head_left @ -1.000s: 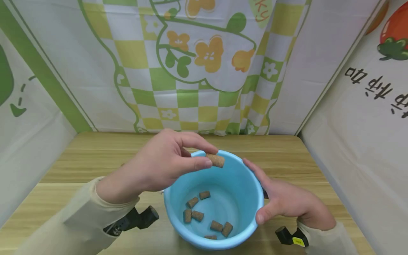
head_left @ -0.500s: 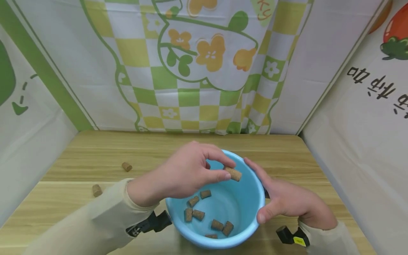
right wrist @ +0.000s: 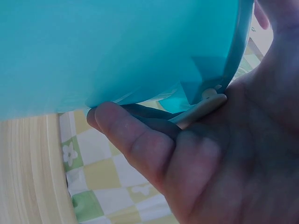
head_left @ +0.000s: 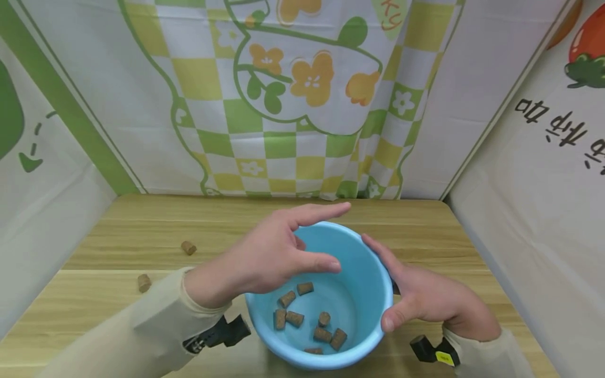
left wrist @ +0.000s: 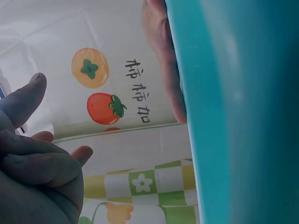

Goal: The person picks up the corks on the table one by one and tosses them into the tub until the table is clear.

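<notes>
A light blue bucket (head_left: 271, 344) stands on the wooden table, with several cork stoppers inside. One cork (head_left: 324, 318) lies on the bottom near two others. Above the bucket's left side hovers my left hand (head_left: 271, 254), its thumb and index finger spread apart and nothing between them. The other left fingers are bent in the left wrist view. My right hand (head_left: 427, 294) grips the bucket's right rim, thumb at the edge and fingers along the outside. Close to those fingers (right wrist: 135, 135), the right wrist view shows a pale handle piece (right wrist: 201, 109) at the bucket's side.
Two more corks lie on the table (head_left: 227, 215) to the left, one farther back (head_left: 188, 248) and one by the left sleeve (head_left: 144, 283). A patterned curtain (head_left: 279, 144) hangs behind the table's far edge. Printed cloth walls rise on both sides.
My left hand moved right over the bucket with a cork, then let it go; that cork now lies on the bottom. The left fingers have spread. My right hand stays on the rim.
</notes>
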### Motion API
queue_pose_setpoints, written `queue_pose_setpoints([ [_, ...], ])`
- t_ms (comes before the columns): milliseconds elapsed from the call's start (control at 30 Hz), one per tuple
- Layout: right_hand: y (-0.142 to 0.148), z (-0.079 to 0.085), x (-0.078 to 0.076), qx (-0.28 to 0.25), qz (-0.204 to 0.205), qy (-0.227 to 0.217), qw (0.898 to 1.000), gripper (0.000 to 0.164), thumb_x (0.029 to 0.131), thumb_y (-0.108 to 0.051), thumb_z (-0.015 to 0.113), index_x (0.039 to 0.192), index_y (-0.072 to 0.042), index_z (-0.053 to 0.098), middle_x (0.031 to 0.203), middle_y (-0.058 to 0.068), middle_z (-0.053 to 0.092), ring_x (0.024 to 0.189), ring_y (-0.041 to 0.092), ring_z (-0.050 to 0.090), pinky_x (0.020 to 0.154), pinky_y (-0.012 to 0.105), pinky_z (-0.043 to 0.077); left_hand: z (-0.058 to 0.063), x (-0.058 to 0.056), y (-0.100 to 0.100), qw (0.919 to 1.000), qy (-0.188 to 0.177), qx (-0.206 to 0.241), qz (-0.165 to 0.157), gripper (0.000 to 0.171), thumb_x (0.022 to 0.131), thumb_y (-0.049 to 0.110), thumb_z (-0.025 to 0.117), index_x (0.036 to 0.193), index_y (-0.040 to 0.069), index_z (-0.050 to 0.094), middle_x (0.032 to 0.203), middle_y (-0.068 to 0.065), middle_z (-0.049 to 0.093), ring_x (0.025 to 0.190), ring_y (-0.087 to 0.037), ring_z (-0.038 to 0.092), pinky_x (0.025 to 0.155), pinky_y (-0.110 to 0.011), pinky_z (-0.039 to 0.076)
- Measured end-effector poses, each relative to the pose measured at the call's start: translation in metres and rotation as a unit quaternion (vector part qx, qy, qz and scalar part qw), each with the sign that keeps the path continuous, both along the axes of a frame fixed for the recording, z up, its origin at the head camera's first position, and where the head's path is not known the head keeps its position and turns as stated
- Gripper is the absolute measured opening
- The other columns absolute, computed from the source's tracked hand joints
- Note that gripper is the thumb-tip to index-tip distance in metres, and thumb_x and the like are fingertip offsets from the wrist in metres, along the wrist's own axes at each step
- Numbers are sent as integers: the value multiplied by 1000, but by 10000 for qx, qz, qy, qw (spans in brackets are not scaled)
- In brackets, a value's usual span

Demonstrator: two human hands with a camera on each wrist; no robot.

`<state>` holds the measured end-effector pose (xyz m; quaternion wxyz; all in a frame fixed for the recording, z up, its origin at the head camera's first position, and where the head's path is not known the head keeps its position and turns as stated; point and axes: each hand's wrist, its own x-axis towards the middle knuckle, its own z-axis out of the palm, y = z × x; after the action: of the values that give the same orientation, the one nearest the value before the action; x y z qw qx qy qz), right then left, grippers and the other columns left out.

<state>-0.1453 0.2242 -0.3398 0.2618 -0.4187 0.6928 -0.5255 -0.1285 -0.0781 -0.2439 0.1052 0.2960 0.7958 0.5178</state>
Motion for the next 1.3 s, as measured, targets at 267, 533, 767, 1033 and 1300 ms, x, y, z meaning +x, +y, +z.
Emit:
queue_pose_setpoints([
  [267, 0, -1, 0, -85, 22, -133, 9999, 122, 86, -30, 82, 158, -27, -16, 147, 23, 39, 120, 46, 52, 99, 47, 45, -4, -2, -5, 9999, -140, -13, 92, 72, 81, 23, 85, 145, 33, 54, 124, 2, 59, 53, -15, 57, 59, -34, 51],
  [533, 1, -1, 1, -68, -80, -80, 9999, 122, 84, -31, 83, 158, -29, -14, 148, 25, 35, 122, 48, 49, 100, 46, 44, -13, -7, -24, 9976, -523, 358, 282, 70, 84, 18, 83, 147, 26, 53, 133, 0, 59, 48, -20, 54, 55, -40, 54],
  [767, 1, -1, 0, -42, -141, 9, 9999, 123, 83, -34, 84, 158, -30, -13, 151, 27, 30, 125, 49, 45, 100, 45, 44, -28, -10, -68, 9908, -582, 492, 1119, 69, 88, 20, 79, 150, 24, 49, 148, 0, 47, 52, -17, 56, 59, -31, 52],
  [1033, 2, -1, 1, -56, -138, -57, 9999, 123, 84, -33, 84, 158, -31, -14, 151, 28, 29, 125, 49, 45, 100, 45, 44, -64, -12, -133, 9718, -783, 787, 2082, 67, 93, 20, 74, 153, 15, 43, 146, -2, 46, 44, -8, 23, 39, -23, 26],
  [1300, 0, 0, 2, 0, -170, -91, 9998, 122, 83, -34, 83, 158, -31, -14, 151, 27, 30, 124, 49, 45, 100, 45, 44, -107, -12, -200, 9504, -1254, 1310, 2528, 68, 97, 15, 68, 156, 18, 36, 142, 8, 43, 44, -7, 25, 38, -22, 29],
])
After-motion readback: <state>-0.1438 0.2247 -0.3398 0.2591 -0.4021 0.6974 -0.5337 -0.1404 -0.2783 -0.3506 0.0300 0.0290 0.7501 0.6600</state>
